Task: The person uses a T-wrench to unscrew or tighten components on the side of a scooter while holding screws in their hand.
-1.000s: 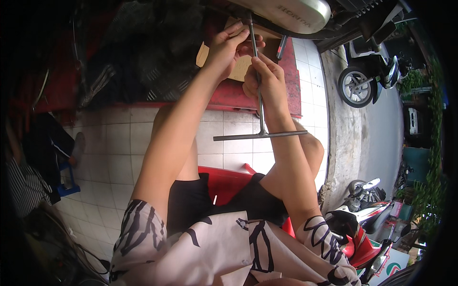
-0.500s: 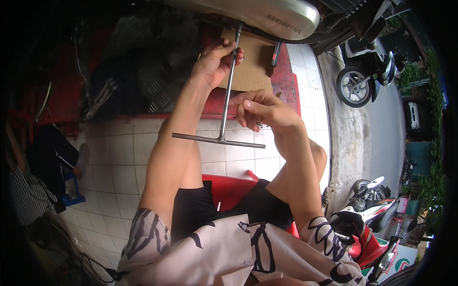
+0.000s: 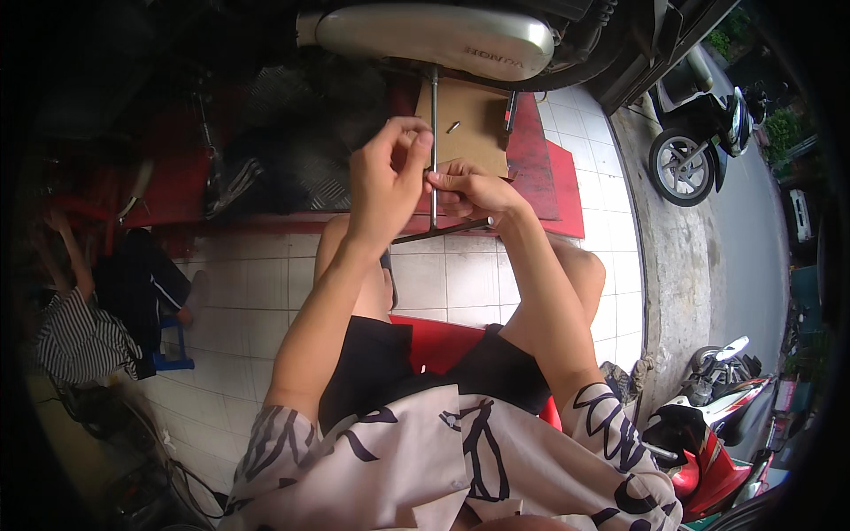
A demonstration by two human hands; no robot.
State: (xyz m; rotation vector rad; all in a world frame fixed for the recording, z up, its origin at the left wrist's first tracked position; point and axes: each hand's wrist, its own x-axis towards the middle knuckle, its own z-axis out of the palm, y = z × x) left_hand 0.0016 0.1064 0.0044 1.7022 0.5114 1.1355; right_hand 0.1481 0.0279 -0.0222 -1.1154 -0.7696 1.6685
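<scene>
A long steel T-handle wrench [image 3: 434, 146] stands between my hands. Its far end meets the underside of a motorcycle near the silver cover [image 3: 434, 40]; its crossbar points toward me. The thumb and fingers of my right hand [image 3: 469, 188] close round the lower shaft, just above the crossbar. Left of the shaft is my left hand [image 3: 388, 173], fingers loosely curled and thumb apart, with nothing visible in it. The thumb tip comes close to the shaft; whether it touches, I cannot tell.
Under the motorcycle lies cardboard [image 3: 478, 97] with a small metal piece [image 3: 454, 127] on it, over a red platform [image 3: 562, 190]. At left, another person in a striped top [image 3: 84, 341] is near a blue stool [image 3: 173, 350]. Parked motorcycles [image 3: 683, 168] stand at right.
My left hand has come off the upper shaft and moved nearer me. My right hand, earlier beside the shaft, now grips it. The crossbar has turned, and the small metal piece shows on the cardboard.
</scene>
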